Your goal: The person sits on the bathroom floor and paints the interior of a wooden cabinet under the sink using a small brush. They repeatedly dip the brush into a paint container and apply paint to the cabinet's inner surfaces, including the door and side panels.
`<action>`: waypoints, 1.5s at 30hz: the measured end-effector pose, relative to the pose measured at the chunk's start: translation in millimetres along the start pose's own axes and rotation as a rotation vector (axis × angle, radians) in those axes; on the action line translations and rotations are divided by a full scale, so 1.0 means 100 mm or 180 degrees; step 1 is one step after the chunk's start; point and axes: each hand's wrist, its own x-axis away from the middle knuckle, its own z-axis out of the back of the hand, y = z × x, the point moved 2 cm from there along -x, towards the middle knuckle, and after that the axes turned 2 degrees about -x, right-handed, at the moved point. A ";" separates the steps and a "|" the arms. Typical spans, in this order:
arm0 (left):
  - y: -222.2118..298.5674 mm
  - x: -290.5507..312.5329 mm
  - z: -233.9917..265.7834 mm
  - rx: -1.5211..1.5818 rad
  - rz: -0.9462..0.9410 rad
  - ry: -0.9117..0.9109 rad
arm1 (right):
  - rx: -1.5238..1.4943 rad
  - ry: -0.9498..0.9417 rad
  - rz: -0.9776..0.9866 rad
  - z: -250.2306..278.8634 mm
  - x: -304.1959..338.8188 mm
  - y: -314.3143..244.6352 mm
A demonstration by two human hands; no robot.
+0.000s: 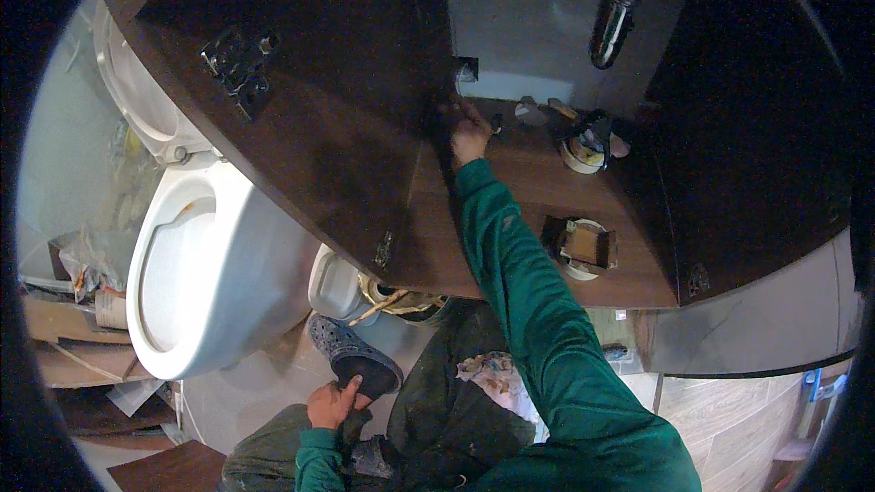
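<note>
One wood-grain vanity cabinet [565, 196], dark and flat-panelled, fills the view ahead; its shadowed back corner could scrape knuckles, being hard to see into. Left of it curves a glossy white toilet [273, 264]. Next, a wrinkled green sleeve [538, 301]; swung right, it might tip the round, cardboard-topped tub [581, 275]. By the perforated grey clog [339, 343], the left hand [333, 403] curls; the right hand [469, 135] bunches in that corner. Whether either holds anything, I cannot tell.
</note>
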 end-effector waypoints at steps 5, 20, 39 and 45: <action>-0.05 0.02 -0.06 -0.0004 0.0008 -0.0040 | 0.0045 -0.0001 0.0735 -0.04 -0.05 0.14; -0.06 0.04 -0.11 0.0109 0.0148 0.0013 | -0.0389 -0.0132 0.0078 -0.06 -0.10 0.05; -0.07 0.10 -0.21 -0.0068 -0.0165 0.0763 | 0.0375 -0.0275 0.0610 -0.05 -0.16 0.20; -0.04 -0.01 -0.09 0.0849 0.1370 -0.0382 | -0.0281 -0.0151 0.0006 -0.02 -0.09 0.03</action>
